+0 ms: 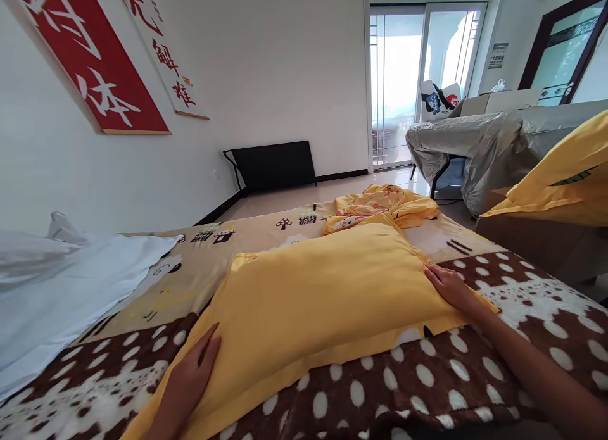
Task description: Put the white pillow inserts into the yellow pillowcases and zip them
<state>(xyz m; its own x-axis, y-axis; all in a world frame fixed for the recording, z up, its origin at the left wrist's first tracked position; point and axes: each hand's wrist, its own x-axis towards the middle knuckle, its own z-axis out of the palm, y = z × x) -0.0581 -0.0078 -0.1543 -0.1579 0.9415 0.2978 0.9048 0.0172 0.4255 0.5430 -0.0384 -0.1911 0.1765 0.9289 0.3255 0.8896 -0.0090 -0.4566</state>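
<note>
A plump yellow pillow [323,294] with a flat flanged edge lies across the bed in front of me. My left hand [190,377] rests on its left side, fingers stretched out and thumb a little apart. On the opposite end, my right hand [449,285] lies flat against the pillow's right side, its fingers extended. Neither hand is gripping the fabric. Under the pillow spreads a brown and beige patterned fleece blanket [356,396] with white spots. Just beyond the pillow sits a crumpled yellow printed cloth [380,202].
White fabric [80,288] lies on the bed's left side. Another yellow cloth item [565,168] rests on a box at right. Behind it stands a plastic-covered table [494,133] with a carton [498,101]. A black folded panel [273,164] leans against the wall.
</note>
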